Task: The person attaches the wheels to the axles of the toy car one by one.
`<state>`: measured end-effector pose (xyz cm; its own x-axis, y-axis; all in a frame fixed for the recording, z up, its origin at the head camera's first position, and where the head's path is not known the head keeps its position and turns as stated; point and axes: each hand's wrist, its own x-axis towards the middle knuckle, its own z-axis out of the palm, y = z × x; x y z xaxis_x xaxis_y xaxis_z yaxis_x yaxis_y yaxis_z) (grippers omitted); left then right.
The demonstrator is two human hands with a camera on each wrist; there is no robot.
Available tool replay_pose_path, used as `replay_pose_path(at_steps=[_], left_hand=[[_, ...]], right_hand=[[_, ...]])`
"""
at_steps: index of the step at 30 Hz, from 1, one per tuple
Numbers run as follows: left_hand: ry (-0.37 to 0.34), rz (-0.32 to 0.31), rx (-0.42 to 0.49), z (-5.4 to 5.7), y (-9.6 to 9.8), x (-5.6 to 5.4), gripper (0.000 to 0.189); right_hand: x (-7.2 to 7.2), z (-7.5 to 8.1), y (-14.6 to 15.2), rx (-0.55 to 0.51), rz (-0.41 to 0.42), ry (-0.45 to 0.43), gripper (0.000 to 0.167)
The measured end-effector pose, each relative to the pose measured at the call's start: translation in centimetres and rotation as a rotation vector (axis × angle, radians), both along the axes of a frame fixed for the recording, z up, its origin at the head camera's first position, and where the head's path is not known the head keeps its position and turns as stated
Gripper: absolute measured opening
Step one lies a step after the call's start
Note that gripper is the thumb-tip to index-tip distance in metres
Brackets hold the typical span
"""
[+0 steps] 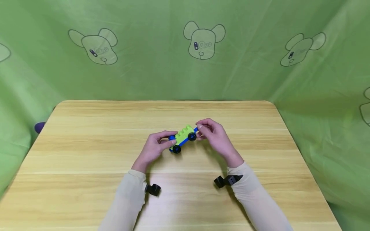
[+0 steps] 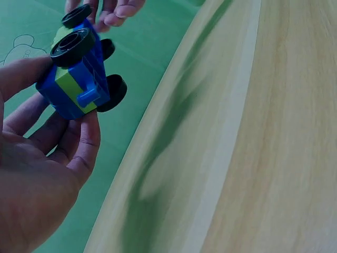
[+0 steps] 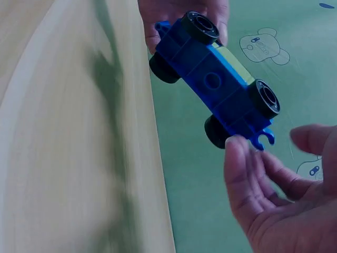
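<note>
A toy car of building blocks (image 1: 184, 136), lime green with studs above and a blue base below, is held up over the table with black wheels (image 3: 265, 98) on its sides. My left hand (image 1: 154, 146) grips its one end between thumb and fingers, beside a small blue peg (image 2: 90, 97). At the opposite end a blue open hook (image 3: 263, 139) sticks out. My right hand (image 1: 215, 136) is at that hook, fingertips right by it, with the thumb (image 3: 310, 138) spread away from the fingers in the right wrist view. The car's underside faces the right wrist camera.
The wooden table (image 1: 86, 192) lies beneath both hands, and their shadows fall on it. Green cloth (image 1: 156, 70) with printed bear heads hangs behind and at the sides. Each sleeve carries a black wrist camera (image 1: 154, 190). A purple object (image 1: 39, 127) shows past the left table edge.
</note>
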<state>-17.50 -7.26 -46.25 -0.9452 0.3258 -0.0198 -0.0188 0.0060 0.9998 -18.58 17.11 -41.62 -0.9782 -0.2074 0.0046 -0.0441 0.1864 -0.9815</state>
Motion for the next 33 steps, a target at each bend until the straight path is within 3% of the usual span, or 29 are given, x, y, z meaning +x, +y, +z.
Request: replay_pose_path(at_steps=[7,15,23,29,33], left_hand=[[0.009,0.004,-0.082,0.5,-0.2,0.0,0.03],[0.031,0.003,-0.112,1.3,-0.6,-0.3,0.036],[0.113,0.032,-0.124,4.3,-0.5,0.9,0.032],[0.185,0.066,-0.097,4.2,-0.3,0.8,0.037],[0.239,0.108,-0.031,3.0,-0.2,0.4,0.039]], right_hand=[[0.2,-0.2,-0.5,0.061,-0.008,-0.044,0.026],[0.3,-0.4,-0.6,-0.008,0.04,-0.108,0.018],[0.4,-1.1,-0.5,-0.038,0.05,-0.152,0.015],[0.3,-1.3,-0.6,-0.091,0.013,-0.118,0.011],[0.2,-1.4,-0.6,-0.124,-0.029,-0.103,0.012]])
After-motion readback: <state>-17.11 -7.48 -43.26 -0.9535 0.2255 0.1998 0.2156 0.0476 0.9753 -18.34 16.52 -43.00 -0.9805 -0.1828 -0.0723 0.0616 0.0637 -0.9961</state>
